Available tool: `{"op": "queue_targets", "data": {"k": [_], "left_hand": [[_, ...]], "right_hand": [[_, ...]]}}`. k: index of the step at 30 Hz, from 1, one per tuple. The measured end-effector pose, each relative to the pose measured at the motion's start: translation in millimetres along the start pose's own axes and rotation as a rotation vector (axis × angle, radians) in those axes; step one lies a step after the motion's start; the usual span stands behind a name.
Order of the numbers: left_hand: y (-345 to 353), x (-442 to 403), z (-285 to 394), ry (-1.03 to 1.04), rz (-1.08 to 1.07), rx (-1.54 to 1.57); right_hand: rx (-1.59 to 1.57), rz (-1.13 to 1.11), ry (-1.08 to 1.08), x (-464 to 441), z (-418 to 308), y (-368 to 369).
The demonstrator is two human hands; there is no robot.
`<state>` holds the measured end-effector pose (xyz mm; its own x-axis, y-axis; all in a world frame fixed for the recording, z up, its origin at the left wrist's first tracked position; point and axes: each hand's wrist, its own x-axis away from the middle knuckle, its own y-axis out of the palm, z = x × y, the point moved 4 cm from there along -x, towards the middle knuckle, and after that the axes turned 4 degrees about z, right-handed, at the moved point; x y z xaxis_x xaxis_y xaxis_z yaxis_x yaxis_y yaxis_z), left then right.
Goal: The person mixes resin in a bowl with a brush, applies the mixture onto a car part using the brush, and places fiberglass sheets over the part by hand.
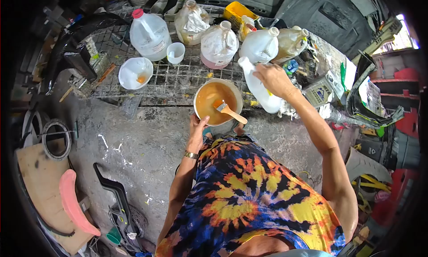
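Firmly gripped: a bowl in one hand, a bottle in the other

Taking the bowl as the middle of the clock, with twelve towards the far side of the table (165, 90), the bowl (240, 96) sits just before the person's body, overlapping the table's near edge in this view. It holds a brownish liquid, and a brush (234, 114) leans in it, bristles inward, wooden handle jutting over the rim towards four o'clock.

The left hand (197, 125) holds the bowl at seven o'clock, thumb pressed against its side; the other fingers are largely hidden, so I cannot tell whether they are spread or together. A watch (191, 155) circles that wrist.

Between two and three o'clock, the right hand (273, 80) has its fingers bent around the upper part of a whitish bottle (257, 88), which tilts with its neck towards eleven. Whether the bottle's base touches the table is unclear.

Around them on the table, a white jug (258, 46) stands at one o'clock, a jug with pink liquid (219, 45) at twelve, a small cup (175, 54) and a red-capped jug (149, 36) near eleven, a white basin (126, 74) at ten, and a metal can (318, 93) at three.
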<state>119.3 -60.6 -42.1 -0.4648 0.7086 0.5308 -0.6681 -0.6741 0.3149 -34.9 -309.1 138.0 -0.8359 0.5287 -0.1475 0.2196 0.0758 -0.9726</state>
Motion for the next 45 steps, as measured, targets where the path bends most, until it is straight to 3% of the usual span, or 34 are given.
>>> {"op": "queue_targets", "data": {"k": [3, 7, 10, 12, 28, 32, 37, 41, 43, 45], "left_hand": [[1, -11, -8, -0.019, -0.053, -0.025], [15, -20, -18, -0.028, -0.103, -0.065], [25, -21, -19, -0.041, -0.13, -0.089], [33, -26, -28, -0.041, -0.148, -0.1], [43, -36, -42, -0.057, -0.201, -0.126], [39, -41, -44, -0.061, -0.203, -0.167], [42, -39, -40, -0.104, -0.196, -0.198], [43, -41, -42, -0.117, -0.2, -0.182], [44, -40, -43, -0.132, -0.185, -0.189], [46, -42, -43, -0.109, -0.183, -0.169]], "right_hand": [[0.129, -0.364, -0.002, 15, -8, 16], [0.139, -0.669, -0.026, 41, -14, 39], [0.101, -0.7, 0.048, 53, -15, 53], [0.045, -0.841, 0.133, 61, -12, 65], [-0.081, -0.874, 0.275, 84, 10, 84], [-0.127, -0.75, 0.277, 90, 22, 95], [-0.178, -0.832, 0.344, 86, 16, 86], [-0.176, -0.748, 0.171, 96, 26, 108], [-0.255, -0.831, 0.35, 90, 20, 92], [-0.244, -0.785, 0.342, 94, 21, 95]]}}
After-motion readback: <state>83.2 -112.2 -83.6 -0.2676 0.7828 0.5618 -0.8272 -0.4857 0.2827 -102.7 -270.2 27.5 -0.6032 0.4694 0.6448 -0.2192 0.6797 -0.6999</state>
